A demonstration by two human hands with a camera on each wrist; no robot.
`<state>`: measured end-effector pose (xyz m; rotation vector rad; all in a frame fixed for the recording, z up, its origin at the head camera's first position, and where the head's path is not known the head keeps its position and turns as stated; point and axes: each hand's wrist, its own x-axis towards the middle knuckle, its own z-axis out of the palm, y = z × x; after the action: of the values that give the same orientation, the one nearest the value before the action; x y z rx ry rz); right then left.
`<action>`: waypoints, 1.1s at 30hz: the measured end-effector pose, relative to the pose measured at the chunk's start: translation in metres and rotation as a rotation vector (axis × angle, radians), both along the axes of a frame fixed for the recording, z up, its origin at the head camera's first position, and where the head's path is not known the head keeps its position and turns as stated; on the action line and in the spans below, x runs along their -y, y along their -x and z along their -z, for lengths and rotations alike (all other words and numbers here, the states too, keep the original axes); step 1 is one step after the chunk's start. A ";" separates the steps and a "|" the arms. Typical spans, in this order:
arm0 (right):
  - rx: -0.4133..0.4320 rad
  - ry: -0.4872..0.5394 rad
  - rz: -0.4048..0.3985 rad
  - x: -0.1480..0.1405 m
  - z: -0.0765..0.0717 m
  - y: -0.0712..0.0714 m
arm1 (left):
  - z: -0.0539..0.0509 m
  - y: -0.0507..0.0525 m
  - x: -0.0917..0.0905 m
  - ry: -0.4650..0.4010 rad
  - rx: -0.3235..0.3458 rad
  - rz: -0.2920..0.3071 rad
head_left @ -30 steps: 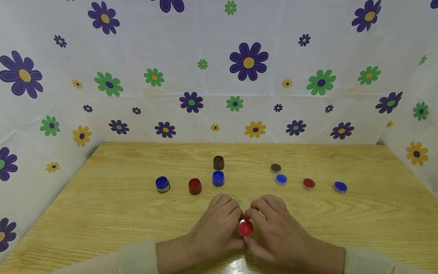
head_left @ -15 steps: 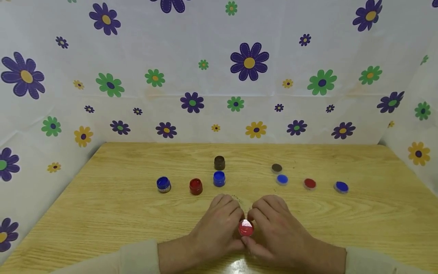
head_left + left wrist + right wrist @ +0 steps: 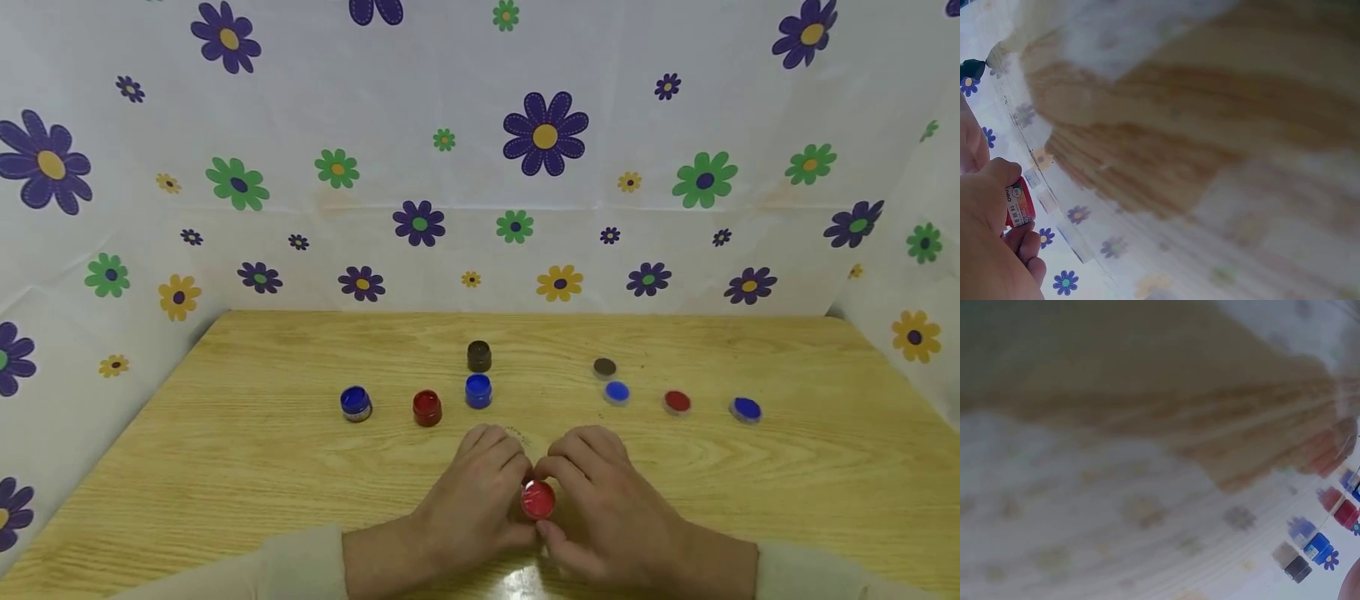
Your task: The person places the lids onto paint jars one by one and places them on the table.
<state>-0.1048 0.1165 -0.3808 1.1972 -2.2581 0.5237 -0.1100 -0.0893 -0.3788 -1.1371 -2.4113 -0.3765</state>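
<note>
A small red paint jar [image 3: 537, 500] is held between both hands near the table's front, its shiny top facing up. My left hand [image 3: 480, 496] grips it from the left with curled fingers. My right hand [image 3: 611, 504] meets it from the right, with thumb at the near side of the rim and bent fingers at the far side. In the left wrist view, the jar's printed label [image 3: 1018, 205] shows between the thumb and fingers of the left hand [image 3: 985, 219]. Only a sliver of hand [image 3: 1350, 584] shows at the right wrist view's edge.
Uncapped jars stand beyond the hands: dark blue [image 3: 356, 403], dark red [image 3: 427, 407], blue [image 3: 478, 391] and brown [image 3: 479, 356]. To the right lie loose lids: brown [image 3: 604, 367], light blue [image 3: 617, 392], red [image 3: 677, 402] and dark blue [image 3: 746, 409]. Flowered cloth [image 3: 450, 183] walls the wooden table [image 3: 247, 467].
Both hands stay in place around the red jar. The glare on its top shifts and the right hand's fingers move very slightly; the jars and lids on the table stay put.
</note>
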 end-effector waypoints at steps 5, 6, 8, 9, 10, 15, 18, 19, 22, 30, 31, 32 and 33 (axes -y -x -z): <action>-0.051 0.031 -0.034 0.002 0.000 -0.001 | 0.000 -0.001 0.000 0.004 -0.006 0.012; -0.053 0.030 -0.031 0.002 0.000 -0.001 | 0.000 -0.002 0.000 0.007 -0.002 0.010; -0.053 0.027 -0.025 0.002 -0.001 -0.001 | -0.001 -0.002 0.001 0.013 0.007 0.007; -0.051 0.025 -0.022 0.002 -0.001 -0.002 | -0.002 -0.002 0.001 0.016 0.011 0.006; -0.052 0.023 -0.020 0.003 -0.001 -0.002 | -0.002 -0.002 0.001 0.017 0.016 0.006; -0.044 0.016 -0.013 0.002 0.000 -0.003 | -0.002 -0.003 0.000 0.026 0.042 0.008; -0.031 0.007 -0.002 0.002 0.000 -0.004 | -0.001 -0.003 0.001 0.027 0.054 0.003; -0.024 0.002 0.003 0.002 0.000 -0.004 | -0.001 -0.003 0.001 0.026 0.055 0.001; -0.010 -0.008 0.014 0.002 0.000 -0.005 | 0.000 -0.003 0.000 0.027 0.053 -0.002; 0.010 -0.016 0.034 0.001 0.002 -0.005 | 0.000 -0.004 0.000 0.033 0.053 -0.003; 0.019 -0.019 0.038 0.001 0.001 -0.005 | 0.000 -0.004 0.000 0.034 0.053 -0.004; 0.020 -0.013 0.032 0.001 0.001 -0.005 | -0.001 -0.004 0.001 0.033 0.050 -0.001; 0.023 -0.005 0.027 0.001 0.000 -0.003 | -0.002 -0.003 0.001 0.027 0.048 0.002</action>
<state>-0.1013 0.1154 -0.3810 1.1679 -2.2929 0.5241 -0.1071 -0.0902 -0.3764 -1.1550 -2.4638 -0.3763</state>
